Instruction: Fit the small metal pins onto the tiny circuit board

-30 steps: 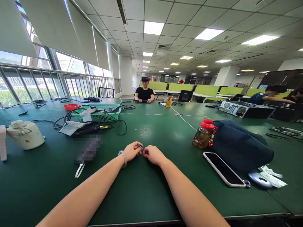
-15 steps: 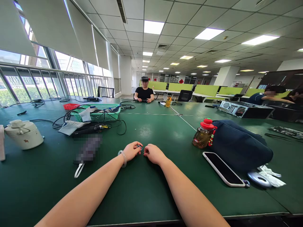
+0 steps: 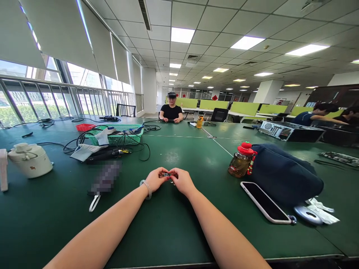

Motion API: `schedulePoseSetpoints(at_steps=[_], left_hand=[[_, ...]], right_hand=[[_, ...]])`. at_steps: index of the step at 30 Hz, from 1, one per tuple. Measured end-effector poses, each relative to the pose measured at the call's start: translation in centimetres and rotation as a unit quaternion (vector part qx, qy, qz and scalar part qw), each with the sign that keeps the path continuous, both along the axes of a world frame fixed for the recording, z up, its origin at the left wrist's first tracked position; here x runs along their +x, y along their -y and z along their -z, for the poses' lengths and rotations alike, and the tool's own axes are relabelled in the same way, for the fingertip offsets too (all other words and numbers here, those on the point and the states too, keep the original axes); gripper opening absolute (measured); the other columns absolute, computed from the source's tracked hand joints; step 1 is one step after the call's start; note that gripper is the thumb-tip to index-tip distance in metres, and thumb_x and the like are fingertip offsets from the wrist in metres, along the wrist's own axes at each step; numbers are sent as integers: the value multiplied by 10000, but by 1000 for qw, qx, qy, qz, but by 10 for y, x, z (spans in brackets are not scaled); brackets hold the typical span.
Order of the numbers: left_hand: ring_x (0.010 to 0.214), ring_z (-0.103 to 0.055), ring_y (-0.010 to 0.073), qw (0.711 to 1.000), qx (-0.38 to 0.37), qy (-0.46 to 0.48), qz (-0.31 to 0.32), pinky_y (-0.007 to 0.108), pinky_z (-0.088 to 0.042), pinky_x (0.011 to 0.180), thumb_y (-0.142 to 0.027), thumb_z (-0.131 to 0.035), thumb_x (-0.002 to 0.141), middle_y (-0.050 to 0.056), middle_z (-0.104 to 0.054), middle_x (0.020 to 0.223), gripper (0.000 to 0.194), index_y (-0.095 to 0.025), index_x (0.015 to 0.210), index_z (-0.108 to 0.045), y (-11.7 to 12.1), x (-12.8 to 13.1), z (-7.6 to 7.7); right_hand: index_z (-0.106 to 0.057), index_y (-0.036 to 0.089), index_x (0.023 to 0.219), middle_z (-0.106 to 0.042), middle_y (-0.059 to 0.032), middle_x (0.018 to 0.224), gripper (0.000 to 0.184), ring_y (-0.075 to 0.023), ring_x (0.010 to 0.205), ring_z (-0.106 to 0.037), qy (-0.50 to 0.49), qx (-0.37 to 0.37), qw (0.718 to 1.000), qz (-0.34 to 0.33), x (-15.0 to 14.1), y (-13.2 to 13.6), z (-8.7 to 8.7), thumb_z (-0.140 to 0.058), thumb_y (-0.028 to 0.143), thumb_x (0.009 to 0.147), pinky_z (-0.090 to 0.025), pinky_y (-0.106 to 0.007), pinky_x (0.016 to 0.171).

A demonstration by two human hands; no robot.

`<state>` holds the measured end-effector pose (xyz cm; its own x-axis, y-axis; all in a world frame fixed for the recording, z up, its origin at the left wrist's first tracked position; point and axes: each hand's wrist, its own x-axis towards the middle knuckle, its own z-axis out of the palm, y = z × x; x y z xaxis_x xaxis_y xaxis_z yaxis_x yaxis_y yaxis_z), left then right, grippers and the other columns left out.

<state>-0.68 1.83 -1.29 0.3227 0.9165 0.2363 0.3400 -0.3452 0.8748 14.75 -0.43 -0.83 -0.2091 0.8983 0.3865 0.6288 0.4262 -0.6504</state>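
Note:
Above the green table, my left hand pinches a small dark and silver piece between thumb and fingers. Its exact kind is too small to tell. My right hand is closed, with its fingertips meeting the other side of that piece. Whatever else the right fingers hold is hidden. A tiny pale, shiny bit shows just under the right fingers; I cannot tell whether it is held or lies on the table. A pale bracelet circles my left wrist.
To the left are a pouch with a white strap, a cream jug and a green basket with cables. On the right stand a red-lidded bottle, a navy bag and a phone. Opposite sits a person.
My right hand has moved slightly left and up, so its fingertips now meet the small piece in my left hand. The view has tilted up very slightly.

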Motion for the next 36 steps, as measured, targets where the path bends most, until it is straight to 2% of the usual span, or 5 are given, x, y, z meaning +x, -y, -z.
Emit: schedulePoseSetpoints(at_steps=[7, 16, 25, 32, 36], left_hand=[[611, -550, 122, 999, -17, 48, 1, 255, -448, 607, -300, -703, 560, 7, -603, 688, 321, -138, 790, -547, -4, -2, 2], [569, -510, 99, 999, 1, 44, 5, 232, -416, 568, -287, -726, 529, -24, -572, 635, 324, -143, 748, -537, -1, -2, -1], [629, -567, 118, 990, -43, 132, 19, 265, -462, 631, -341, -740, 509, 1, -613, 696, 373, -144, 724, -507, 1, 1, -5], [619, -550, 115, 994, -20, 102, 18, 243, -444, 596, -308, -728, 532, -3, -596, 687, 345, -141, 747, -516, -1, -2, -4], [588, -520, 110, 999, 12, 39, 4, 233, -415, 568, -293, -720, 540, -16, -577, 652, 317, -145, 759, -544, -1, -5, -5]], right_hand=[[-611, 213, 886, -639, 0, 810, 212, -124, 746, -565, -20, 29, 999, 7, -3, 3, -2, -485, 129, 738, -431, -233, 699], [-596, 212, 889, -613, 9, 745, 189, -118, 685, -548, -24, 25, 999, 19, -3, 4, -4, -488, 155, 745, -426, -223, 657], [-603, 228, 931, -643, -4, 842, 235, -134, 777, -569, -10, 51, 999, 14, -5, 10, -9, -468, 138, 761, -425, -239, 724], [-551, 246, 978, -657, 22, 810, 246, -124, 742, -583, -34, 35, 999, 17, -4, 8, -5, -461, 148, 771, -420, -226, 697], [-546, 246, 964, -651, 22, 817, 239, -129, 740, -572, 18, 35, 999, 20, -3, 8, -6, -469, 135, 766, -401, -222, 683]])
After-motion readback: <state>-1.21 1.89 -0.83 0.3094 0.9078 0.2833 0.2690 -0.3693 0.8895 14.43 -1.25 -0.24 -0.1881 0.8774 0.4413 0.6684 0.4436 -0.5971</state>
